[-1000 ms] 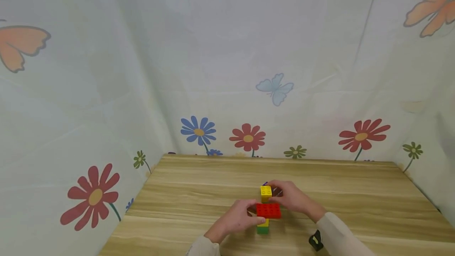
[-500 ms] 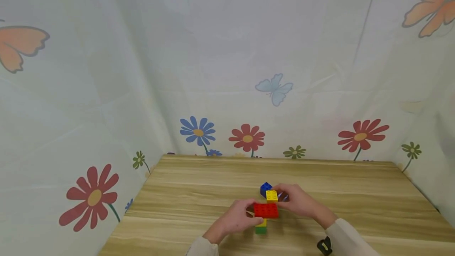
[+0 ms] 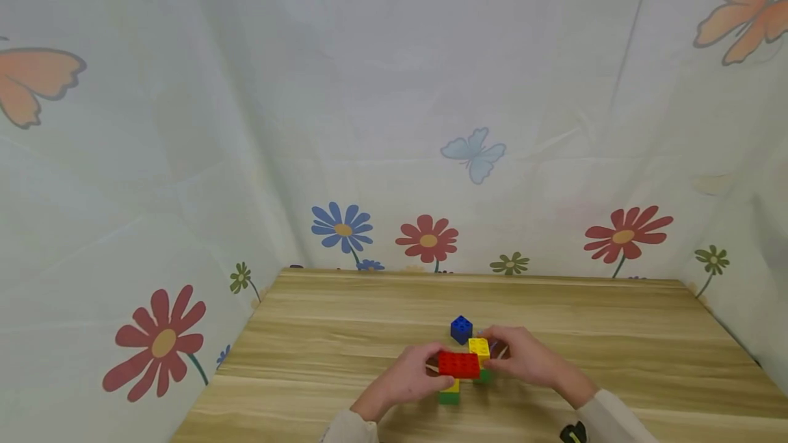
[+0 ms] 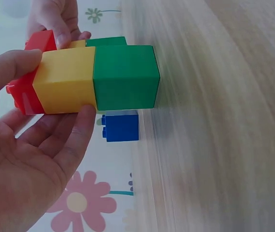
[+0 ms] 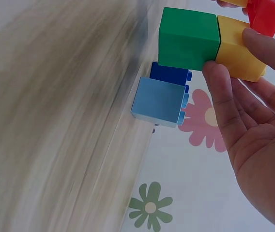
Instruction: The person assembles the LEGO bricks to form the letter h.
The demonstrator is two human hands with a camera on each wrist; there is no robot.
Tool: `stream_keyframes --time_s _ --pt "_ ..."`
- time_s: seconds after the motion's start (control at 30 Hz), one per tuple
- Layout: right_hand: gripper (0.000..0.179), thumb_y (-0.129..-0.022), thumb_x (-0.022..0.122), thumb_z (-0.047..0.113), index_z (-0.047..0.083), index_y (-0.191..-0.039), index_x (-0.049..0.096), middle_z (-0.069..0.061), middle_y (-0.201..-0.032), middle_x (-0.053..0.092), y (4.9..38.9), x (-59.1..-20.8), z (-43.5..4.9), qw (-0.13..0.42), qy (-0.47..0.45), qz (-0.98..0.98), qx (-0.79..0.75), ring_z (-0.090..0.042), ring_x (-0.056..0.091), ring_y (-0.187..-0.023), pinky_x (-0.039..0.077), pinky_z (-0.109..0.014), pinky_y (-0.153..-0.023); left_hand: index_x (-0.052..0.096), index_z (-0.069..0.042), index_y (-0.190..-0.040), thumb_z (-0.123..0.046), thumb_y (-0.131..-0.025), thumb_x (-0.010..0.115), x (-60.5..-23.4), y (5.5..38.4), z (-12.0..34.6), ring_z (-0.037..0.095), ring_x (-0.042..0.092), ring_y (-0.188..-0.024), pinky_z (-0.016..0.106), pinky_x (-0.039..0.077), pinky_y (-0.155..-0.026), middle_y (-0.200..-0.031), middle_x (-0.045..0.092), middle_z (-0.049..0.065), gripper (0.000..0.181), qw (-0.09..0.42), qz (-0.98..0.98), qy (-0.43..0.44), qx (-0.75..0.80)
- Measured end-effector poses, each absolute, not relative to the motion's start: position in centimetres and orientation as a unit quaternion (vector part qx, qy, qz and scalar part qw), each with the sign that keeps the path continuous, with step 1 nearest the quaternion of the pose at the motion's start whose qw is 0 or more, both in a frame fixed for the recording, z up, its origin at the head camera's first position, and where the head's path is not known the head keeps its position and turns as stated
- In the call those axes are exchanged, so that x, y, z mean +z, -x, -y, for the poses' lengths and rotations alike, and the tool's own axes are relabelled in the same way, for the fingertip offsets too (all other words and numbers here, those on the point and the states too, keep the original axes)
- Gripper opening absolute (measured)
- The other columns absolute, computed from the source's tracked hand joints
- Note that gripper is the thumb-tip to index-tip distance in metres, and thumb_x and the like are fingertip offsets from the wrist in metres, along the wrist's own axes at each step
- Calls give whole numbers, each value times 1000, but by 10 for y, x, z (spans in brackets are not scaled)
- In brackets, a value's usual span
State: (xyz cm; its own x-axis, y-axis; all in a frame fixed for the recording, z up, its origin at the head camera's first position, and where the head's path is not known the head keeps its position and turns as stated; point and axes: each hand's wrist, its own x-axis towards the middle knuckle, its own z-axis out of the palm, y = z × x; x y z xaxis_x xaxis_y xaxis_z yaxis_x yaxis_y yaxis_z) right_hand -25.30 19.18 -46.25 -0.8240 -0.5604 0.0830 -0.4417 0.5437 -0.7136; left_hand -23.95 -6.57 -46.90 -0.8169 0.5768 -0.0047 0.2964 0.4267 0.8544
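Fingers of the left hand (image 3: pixel 411 376) clamp a red toy brick (image 3: pixel 458 365) and the yellow-and-green stack (image 4: pixel 98 79) under it; those of the right hand (image 3: pixel 528 359) pinch a yellow-and-green pair (image 5: pixel 210 43) just to its right. Farther off, a dark blue brick (image 3: pixel 462 330) and light blue brick (image 5: pixel 158 101) stand on the desk (image 3: pixel 332 323).

No readable text, label, brand, number or sign in any view. Bricks (image 3: pixel 458 364) at left hand (image 3: pixel 411 376) and right hand (image 3: pixel 531 361): nothing legible. Dark item (image 3: pixel 574 433) beside right sleeve (image 3: pixel 615 419): too small to tell.
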Motion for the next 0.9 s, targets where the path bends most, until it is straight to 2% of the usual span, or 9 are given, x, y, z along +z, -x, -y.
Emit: stream_keyframes --time_s 0.2,0.57,0.9 --pt "40 -85 72 30 11 -118 61 7 -100 63 249 -464 -197 71 285 -880 -374 -9 59 -82 51 -24 -70 62 -18 -114 -20 -86 70 -469 239 65 5 58 -91 22 50 -75 -100 63 -13 30 151 -825 -273 472" --pt "35 -85 72 25 14 -116 62 6 -102 62 243 -466 -199 81 284 -879 -374 -9 59 -81 51 -24 -68 59 -17 -112 -16 -85 68 -465 239 63 5 57 -90 23 50 -76 -100 62 -12 29 156 -832 -267 461" --pt "33 -84 72 28 17 -114 62 10 -96 62 239 -468 -197 89 282 -875 -383 -9 58 -80 51 -24 -68 57 -16 -111 -17 -87 67 -465 241 60 7 58 -86 24 50 -76 -99 60 -11 26 154 -831 -263 465"
